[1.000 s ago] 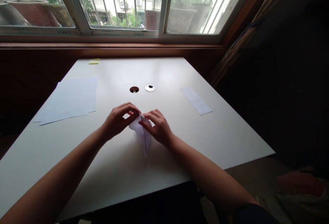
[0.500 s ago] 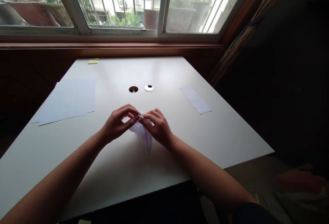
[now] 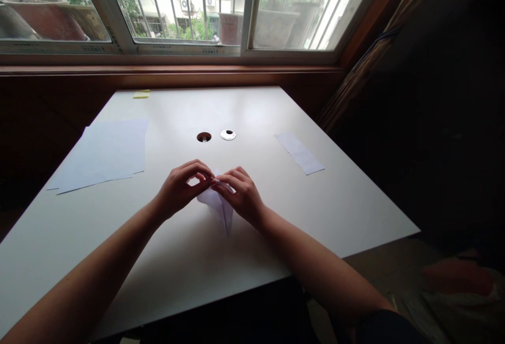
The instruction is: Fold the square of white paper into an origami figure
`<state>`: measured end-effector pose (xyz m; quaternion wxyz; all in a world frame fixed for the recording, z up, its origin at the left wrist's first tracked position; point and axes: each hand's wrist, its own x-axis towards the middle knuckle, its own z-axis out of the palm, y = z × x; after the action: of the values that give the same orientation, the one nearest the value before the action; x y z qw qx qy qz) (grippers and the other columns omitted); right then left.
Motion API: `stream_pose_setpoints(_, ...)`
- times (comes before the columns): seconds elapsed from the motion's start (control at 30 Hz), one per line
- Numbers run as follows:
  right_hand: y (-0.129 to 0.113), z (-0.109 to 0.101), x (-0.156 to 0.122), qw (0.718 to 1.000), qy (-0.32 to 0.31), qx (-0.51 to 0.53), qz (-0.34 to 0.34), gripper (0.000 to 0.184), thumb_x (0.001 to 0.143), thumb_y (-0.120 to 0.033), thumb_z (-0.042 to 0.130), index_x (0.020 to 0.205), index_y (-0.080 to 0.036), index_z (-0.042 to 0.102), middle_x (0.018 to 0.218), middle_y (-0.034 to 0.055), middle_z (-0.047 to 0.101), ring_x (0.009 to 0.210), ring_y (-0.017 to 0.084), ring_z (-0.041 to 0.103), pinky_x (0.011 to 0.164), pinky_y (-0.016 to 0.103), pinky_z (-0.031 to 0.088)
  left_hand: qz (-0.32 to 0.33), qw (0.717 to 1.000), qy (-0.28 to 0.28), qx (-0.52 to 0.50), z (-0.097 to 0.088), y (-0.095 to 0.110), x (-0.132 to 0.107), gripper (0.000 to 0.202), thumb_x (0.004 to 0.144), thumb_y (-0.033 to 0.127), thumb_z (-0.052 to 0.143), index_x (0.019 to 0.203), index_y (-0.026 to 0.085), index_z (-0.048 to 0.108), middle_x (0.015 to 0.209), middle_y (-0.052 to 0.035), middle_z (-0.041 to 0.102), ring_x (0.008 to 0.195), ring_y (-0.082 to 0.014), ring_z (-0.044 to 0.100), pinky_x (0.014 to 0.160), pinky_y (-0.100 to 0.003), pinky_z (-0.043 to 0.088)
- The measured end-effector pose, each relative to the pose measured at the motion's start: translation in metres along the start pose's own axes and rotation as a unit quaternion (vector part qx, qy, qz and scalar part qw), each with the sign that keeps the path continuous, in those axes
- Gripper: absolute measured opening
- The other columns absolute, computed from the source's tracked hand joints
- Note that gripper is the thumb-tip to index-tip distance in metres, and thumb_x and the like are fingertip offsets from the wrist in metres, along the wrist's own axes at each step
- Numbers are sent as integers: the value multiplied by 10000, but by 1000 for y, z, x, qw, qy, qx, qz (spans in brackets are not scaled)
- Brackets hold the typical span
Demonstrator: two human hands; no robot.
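Note:
A pale folded sheet of paper [image 3: 223, 212] hangs between my hands over the white table, its pointed end toward me. My left hand [image 3: 184, 183] pinches its upper edge between thumb and fingertips. From the other side, my right hand [image 3: 241, 194] grips the same edge, and the fingertips of both hands nearly meet there. Part of the paper's top is hidden behind the fingers.
On the white table [image 3: 165, 260], several larger paper sheets [image 3: 104, 152] lie at left and a narrow paper strip [image 3: 300, 153] at right. A round hole [image 3: 204, 137] and its cover [image 3: 228, 134] are beyond my hands. A yellow pad [image 3: 141, 94] is near the window.
The fingertips have shifted very slightly at the paper's upper edge. Both hands keep their hold, and the other things stay where they were.

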<state>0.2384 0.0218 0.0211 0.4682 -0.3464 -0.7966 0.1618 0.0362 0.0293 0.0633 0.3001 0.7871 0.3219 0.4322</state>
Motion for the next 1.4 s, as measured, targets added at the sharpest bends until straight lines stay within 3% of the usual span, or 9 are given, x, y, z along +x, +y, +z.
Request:
stream_pose_setpoints(0.33,7,-4,1,997,0,71,38,131,898,-340,687,977,-249,736,868,28,716,839,186,596,808,344,513,-62,995,19,-81,0,0,-3,135,882,307,697,919,179,678,915,-76,655,874,-188,628,753,-327,540)
stream_pose_setpoints(0.67,13,0,1,996,1,80,42,107,890,-337,696,942,-253,738,858,31,729,835,192,599,807,354,522,-42,999,7,-12,1,2,0,155,888,341,683,925,193,710,921,-76,674,841,-182,643,715,-310,553)
stream_pose_setpoints(0.93,16,-1,2,988,5,120,94,133,894,-357,680,888,-237,737,823,32,704,806,180,605,753,328,515,-112,992,16,-51,-1,3,-1,234,882,397,686,986,188,704,948,-74,688,867,-192,656,737,-306,556)
stream_pose_setpoints(1.1,21,0,1,980,25,145,133,185,875,-397,690,912,-224,742,852,34,680,783,163,612,738,312,528,-134,987,-20,-90,-17,-12,-10,278,949,400,590,1050,170,710,995,-110,687,885,-196,659,765,-317,562)
stream_pose_setpoints(1.27,21,1,1,977,32,151,148,154,866,-376,702,899,-233,747,834,32,683,769,165,597,714,305,517,-124,975,-127,-133,-21,-37,-21,254,928,348,630,1104,185,713,1084,-133,661,947,-210,658,817,-346,579)
stream_pose_setpoints(1.4,22,1,0,974,32,162,154,133,868,-357,700,913,-241,746,855,31,687,800,169,613,704,297,511,-116,979,-113,-125,-13,-49,-22,246,901,345,667,1094,202,722,1071,-121,655,953,-210,656,803,-334,580)
